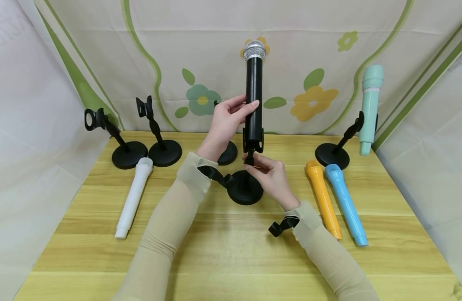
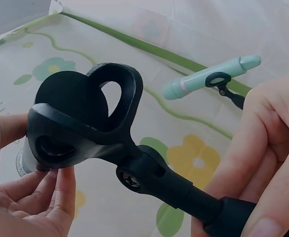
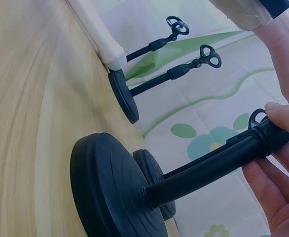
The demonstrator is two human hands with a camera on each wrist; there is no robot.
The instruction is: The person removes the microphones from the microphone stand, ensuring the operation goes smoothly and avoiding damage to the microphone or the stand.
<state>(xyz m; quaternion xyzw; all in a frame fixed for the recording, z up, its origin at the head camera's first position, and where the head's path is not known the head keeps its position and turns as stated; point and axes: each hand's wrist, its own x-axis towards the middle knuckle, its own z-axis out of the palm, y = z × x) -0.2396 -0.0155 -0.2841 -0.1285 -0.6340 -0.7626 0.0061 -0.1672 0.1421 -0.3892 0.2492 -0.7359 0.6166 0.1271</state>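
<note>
A black microphone [image 1: 254, 83] with a silver mesh head stands upright in the clip [image 2: 120, 113] of a black desk stand [image 1: 245, 188]. My left hand [image 1: 228, 121] pinches the microphone's body between thumb and fingers, just above the clip. Lower down, my right hand [image 1: 271, 175] grips the collar of the stand's pole [image 3: 208, 170] with thumb and fingers. The round base of that stand rests on the table. In the left wrist view, the microphone's lower end shows between the clip's two arms.
Two bare stands [image 1: 129, 154] [image 1: 165, 152] and a white microphone [image 1: 134, 198] are at left. Another stand [image 1: 228, 154] is partly behind my left hand. At right lie orange [image 1: 323, 200] and blue microphones [image 1: 346, 205]; a mint microphone [image 1: 371, 104] sits in a stand [image 1: 332, 155].
</note>
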